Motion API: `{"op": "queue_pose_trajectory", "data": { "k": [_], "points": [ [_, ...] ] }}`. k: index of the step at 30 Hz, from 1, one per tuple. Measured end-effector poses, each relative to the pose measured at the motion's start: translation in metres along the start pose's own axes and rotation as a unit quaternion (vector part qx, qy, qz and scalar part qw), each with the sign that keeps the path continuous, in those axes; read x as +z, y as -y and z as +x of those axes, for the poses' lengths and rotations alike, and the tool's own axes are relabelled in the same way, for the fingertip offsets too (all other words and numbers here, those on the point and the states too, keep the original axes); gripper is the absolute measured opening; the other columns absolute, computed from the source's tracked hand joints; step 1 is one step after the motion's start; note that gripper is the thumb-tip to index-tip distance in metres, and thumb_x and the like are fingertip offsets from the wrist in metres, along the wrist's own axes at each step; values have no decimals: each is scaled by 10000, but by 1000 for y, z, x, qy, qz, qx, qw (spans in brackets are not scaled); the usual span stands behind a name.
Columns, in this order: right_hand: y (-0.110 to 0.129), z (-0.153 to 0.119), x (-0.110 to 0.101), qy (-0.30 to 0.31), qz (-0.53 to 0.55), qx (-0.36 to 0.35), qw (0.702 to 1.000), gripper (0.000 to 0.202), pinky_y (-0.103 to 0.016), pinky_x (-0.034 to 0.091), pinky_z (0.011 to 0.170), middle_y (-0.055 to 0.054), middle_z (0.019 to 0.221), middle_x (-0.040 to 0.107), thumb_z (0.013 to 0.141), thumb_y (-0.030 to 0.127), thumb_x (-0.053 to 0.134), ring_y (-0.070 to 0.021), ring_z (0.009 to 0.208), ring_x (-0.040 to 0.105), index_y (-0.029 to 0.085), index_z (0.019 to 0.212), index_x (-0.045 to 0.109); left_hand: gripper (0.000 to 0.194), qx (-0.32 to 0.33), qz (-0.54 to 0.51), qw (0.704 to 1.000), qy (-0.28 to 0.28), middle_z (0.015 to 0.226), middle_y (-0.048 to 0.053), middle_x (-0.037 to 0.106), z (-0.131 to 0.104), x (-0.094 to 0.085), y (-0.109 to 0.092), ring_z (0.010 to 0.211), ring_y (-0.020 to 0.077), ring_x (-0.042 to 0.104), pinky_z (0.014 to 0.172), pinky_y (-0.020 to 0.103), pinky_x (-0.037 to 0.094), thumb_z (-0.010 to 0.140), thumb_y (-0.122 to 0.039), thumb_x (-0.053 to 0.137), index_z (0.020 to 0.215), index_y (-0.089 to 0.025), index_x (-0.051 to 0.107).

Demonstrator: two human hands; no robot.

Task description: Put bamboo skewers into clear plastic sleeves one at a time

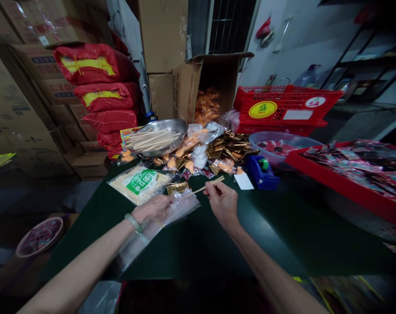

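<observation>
My left hand (154, 207), with a pale green bangle at the wrist, pinches the upper end of a long clear plastic bag (148, 231) above the green table. Between the fingers of my right hand (222, 199) are thin wooden sticks (214, 180), their lower left end at the bag's mouth. Whether that end is inside the bag I cannot tell. A gold packet (178, 187) lies just beyond my left hand. Left of it is a clear pack of wooden sticks with a green label (141, 180). A white card (243, 182) lies beyond my right hand.
Behind are a metal bowl of sticks (182, 130), a pile of gold packets (230, 146) and a blue tape dispenser (262, 173). A red tray of sachets (344, 192) stands right, a red basket (292, 104) at the back. Stacked red bundles (109, 96) and cartons stand left.
</observation>
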State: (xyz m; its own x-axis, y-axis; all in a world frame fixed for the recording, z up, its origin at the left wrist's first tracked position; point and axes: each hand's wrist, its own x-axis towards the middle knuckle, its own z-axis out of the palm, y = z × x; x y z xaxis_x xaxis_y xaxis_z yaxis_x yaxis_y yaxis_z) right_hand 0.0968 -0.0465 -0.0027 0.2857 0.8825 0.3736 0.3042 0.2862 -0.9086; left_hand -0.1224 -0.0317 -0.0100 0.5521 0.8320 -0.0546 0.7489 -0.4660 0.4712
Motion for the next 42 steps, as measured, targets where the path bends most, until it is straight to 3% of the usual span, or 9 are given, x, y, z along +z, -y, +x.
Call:
{"op": "queue_pose_trajectory", "data": {
  "k": [3,9,23,28,31,33,37,39,42],
  "points": [
    [4,0,-2,-6,24,11,1000,250,-270,460,518,-30,578,610,750,377,550,-143,519,560,157,648,608,87,24,22,999,27,602,-27,499,6,-2,3,524,95,408,510,225,325,710,-127,477,747,-152,552],
    [19,5,-10,-45,182,57,981,199,-271,518,569,-3,598,630,671,335,652,-147,591,613,146,728,625,149,53,49,997,30,559,-15,465,8,-14,-14,545,114,387,551,241,324,741,-147,415,632,-161,517],
    [36,6,-23,44,204,164,964,269,-180,385,337,6,474,574,567,379,686,-116,434,559,140,576,565,220,158,194,968,-7,677,10,507,-22,-33,-71,581,121,420,549,262,276,778,-26,347,662,-163,475],
    [34,-13,-4,125,129,109,978,223,-223,391,382,5,457,543,597,359,630,-121,432,507,164,510,565,242,157,216,964,9,717,40,540,-24,-39,-89,623,143,468,560,261,310,815,-65,338,719,-149,544],
    [29,-25,9,119,110,44,986,138,-264,460,544,-30,637,608,580,300,632,-150,603,553,176,524,614,265,170,220,961,2,755,50,553,-24,-41,-95,662,151,494,573,256,326,816,-45,322,807,-142,568],
    [26,-29,13,134,138,49,980,120,-268,465,563,-36,699,621,582,296,632,-150,627,556,177,568,640,288,174,205,963,-13,755,44,550,-25,-40,-96,673,150,501,582,252,336,829,-48,303,869,-153,569],
    [23,-29,12,173,185,103,962,177,-243,425,437,7,492,559,593,323,633,-118,449,493,154,541,625,276,92,153,976,-126,910,74,544,-35,-20,-89,815,187,505,695,287,400,879,-223,348,1121,-167,470],
    [22,-28,10,160,189,111,963,181,-238,425,432,12,476,564,585,323,651,-116,442,493,147,550,633,459,0,156,973,-171,1024,113,516,-42,-1,-81,916,233,477,773,354,402,837,-309,447,1253,-149,340],
    [19,-25,7,144,201,127,961,189,-234,422,435,10,486,584,555,319,690,-113,444,496,136,593,662,596,-105,180,969,-132,1078,147,499,-53,27,-66,953,279,452,783,423,388,777,-305,514,1294,-117,284]
  ]
}}
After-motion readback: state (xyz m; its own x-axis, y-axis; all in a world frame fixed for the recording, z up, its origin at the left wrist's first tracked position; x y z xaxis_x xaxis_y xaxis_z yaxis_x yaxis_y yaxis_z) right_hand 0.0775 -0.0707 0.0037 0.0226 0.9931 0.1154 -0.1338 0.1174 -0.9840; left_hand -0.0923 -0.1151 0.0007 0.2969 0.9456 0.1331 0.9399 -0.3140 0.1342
